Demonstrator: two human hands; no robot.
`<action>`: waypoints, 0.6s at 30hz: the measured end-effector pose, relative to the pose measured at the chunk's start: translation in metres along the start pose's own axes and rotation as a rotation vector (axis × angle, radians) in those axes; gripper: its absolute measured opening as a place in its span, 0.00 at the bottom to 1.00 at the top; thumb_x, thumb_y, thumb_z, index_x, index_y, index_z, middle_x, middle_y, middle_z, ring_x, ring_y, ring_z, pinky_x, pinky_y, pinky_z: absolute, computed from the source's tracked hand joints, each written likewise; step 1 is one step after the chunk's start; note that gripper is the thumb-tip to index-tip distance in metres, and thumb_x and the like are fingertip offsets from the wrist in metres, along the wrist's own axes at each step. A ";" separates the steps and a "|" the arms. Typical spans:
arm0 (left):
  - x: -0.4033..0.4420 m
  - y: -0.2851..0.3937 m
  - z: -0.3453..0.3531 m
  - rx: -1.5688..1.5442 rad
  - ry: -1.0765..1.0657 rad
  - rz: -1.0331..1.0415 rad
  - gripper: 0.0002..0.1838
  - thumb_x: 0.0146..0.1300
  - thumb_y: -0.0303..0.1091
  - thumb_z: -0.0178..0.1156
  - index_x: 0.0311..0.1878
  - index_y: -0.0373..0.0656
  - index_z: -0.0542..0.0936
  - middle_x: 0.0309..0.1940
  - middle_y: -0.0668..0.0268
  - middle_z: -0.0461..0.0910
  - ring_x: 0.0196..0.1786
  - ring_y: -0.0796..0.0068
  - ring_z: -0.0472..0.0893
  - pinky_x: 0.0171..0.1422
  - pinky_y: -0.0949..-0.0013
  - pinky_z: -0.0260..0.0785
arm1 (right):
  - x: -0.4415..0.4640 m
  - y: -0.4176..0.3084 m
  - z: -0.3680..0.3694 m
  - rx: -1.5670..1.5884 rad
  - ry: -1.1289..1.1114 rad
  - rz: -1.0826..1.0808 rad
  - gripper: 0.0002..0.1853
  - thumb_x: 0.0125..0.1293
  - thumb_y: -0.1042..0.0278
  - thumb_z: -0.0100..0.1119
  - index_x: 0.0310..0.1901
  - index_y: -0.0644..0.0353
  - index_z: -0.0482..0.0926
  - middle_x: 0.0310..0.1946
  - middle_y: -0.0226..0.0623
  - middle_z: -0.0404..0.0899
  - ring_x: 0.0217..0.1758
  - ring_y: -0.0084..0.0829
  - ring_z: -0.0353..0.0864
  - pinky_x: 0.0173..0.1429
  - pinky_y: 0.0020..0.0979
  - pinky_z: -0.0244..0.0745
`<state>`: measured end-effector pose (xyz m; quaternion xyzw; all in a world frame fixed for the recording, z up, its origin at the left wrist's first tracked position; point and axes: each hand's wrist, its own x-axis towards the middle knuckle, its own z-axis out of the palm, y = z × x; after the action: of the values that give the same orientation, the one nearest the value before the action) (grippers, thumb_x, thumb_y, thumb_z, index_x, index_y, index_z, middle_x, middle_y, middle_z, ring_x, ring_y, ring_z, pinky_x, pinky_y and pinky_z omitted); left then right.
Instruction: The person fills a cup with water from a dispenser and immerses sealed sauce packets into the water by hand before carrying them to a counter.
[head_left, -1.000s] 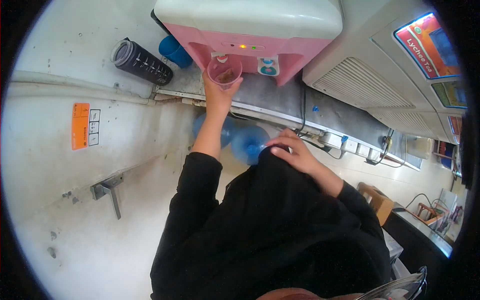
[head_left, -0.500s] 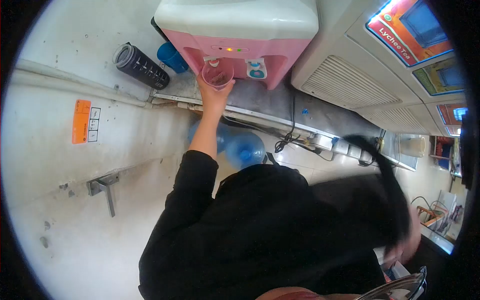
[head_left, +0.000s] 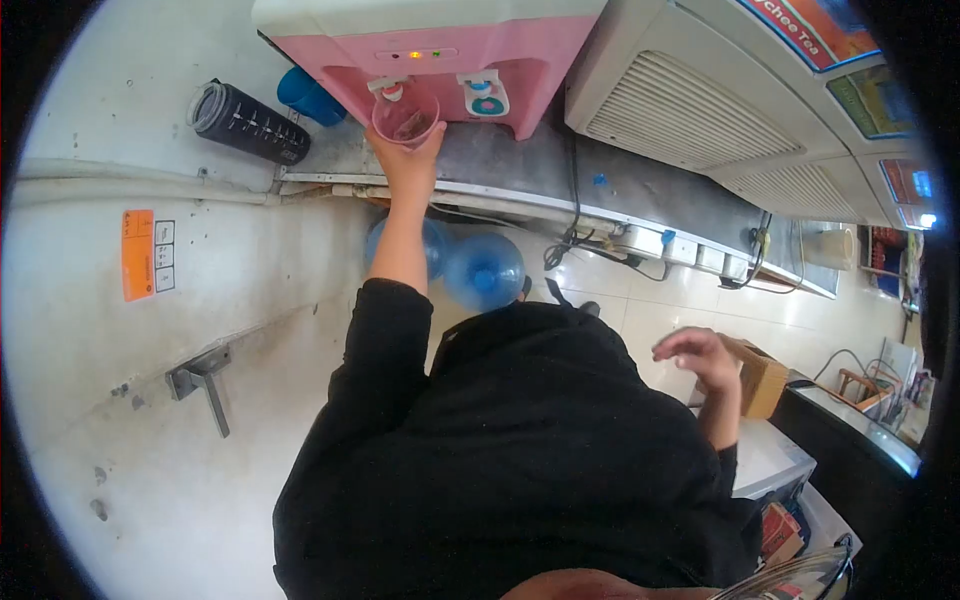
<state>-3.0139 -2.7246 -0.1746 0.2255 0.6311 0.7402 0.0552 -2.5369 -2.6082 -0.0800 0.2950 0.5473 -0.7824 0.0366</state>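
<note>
A clear plastic cup (head_left: 405, 115) with something brownish, perhaps a tea bag, inside is gripped in my left hand (head_left: 405, 162). The cup sits right under the left tap (head_left: 391, 91) of a pink and white water dispenser (head_left: 430, 45). I cannot make out water running. My right hand (head_left: 705, 358) hangs in the air to the right of my body, fingers apart and loosely bent, with nothing in it. Left of the cup are a dark shaker bottle (head_left: 255, 125) and a blue cup (head_left: 312, 97).
Metal counter (head_left: 500, 165) carries the dispenser and beige drink machines (head_left: 690, 100). Big blue water bottles (head_left: 483, 272) stand on the floor below. Power sockets and cables (head_left: 650, 242) line the counter's edge. A cardboard box (head_left: 758, 378) is behind my right hand; a door handle (head_left: 205, 388) is at left.
My right hand, blurred near a dark strap-like thing before, is now in plain view and empty. The left hand still holds the cup under the tap. The whole view has shifted slightly.
</note>
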 end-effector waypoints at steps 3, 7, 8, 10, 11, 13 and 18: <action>0.003 -0.009 -0.001 0.108 0.016 0.072 0.41 0.49 0.16 0.69 0.61 0.34 0.53 0.59 0.48 0.64 0.59 0.58 0.74 0.57 0.63 0.78 | 0.004 0.063 -0.014 0.096 0.234 0.180 0.19 0.59 0.65 0.66 0.51 0.61 0.79 0.46 0.37 0.83 0.46 0.32 0.83 0.52 0.31 0.73; 0.002 -0.006 0.007 -0.046 0.053 0.034 0.44 0.46 0.14 0.69 0.63 0.36 0.52 0.59 0.50 0.62 0.58 0.57 0.74 0.58 0.61 0.77 | -0.007 0.127 -0.020 0.145 0.453 0.390 0.19 0.62 0.62 0.64 0.55 0.53 0.77 0.49 0.31 0.82 0.48 0.30 0.82 0.53 0.32 0.71; 0.003 -0.009 0.007 -0.044 0.063 0.041 0.44 0.46 0.14 0.69 0.63 0.36 0.52 0.59 0.50 0.62 0.58 0.57 0.74 0.58 0.62 0.77 | -0.011 0.141 -0.019 0.153 0.494 0.440 0.19 0.63 0.61 0.63 0.55 0.51 0.78 0.50 0.29 0.82 0.48 0.30 0.82 0.53 0.33 0.70; 0.003 -0.010 0.006 -0.029 0.072 0.044 0.45 0.45 0.14 0.69 0.64 0.36 0.52 0.59 0.50 0.62 0.58 0.58 0.74 0.58 0.62 0.77 | -0.023 0.181 -0.025 0.165 0.532 0.504 0.19 0.63 0.60 0.63 0.56 0.50 0.77 0.50 0.30 0.82 0.49 0.30 0.81 0.55 0.37 0.69; 0.002 -0.008 0.006 -0.017 0.072 0.039 0.45 0.45 0.14 0.69 0.64 0.36 0.52 0.59 0.50 0.62 0.58 0.58 0.74 0.58 0.62 0.77 | -0.032 0.207 -0.030 0.173 0.561 0.542 0.19 0.64 0.59 0.63 0.56 0.50 0.77 0.50 0.30 0.81 0.50 0.30 0.81 0.55 0.37 0.69; 0.001 -0.003 0.005 0.027 0.059 0.027 0.45 0.45 0.14 0.69 0.64 0.36 0.52 0.60 0.50 0.61 0.59 0.58 0.74 0.58 0.62 0.77 | -0.053 0.282 -0.053 0.270 0.507 0.549 0.19 0.64 0.61 0.62 0.57 0.52 0.76 0.50 0.31 0.81 0.51 0.31 0.80 0.56 0.39 0.70; 0.004 -0.005 0.001 0.106 0.052 0.062 0.46 0.45 0.15 0.70 0.64 0.34 0.51 0.61 0.50 0.60 0.59 0.58 0.74 0.58 0.62 0.78 | -0.088 0.373 -0.062 0.314 0.598 0.584 0.18 0.66 0.69 0.59 0.56 0.61 0.74 0.47 0.33 0.79 0.52 0.32 0.79 0.58 0.42 0.75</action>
<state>-3.0182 -2.7211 -0.1783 0.2281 0.6633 0.7128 0.0039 -2.2958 -2.7257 -0.3615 0.6524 0.3022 -0.6932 0.0507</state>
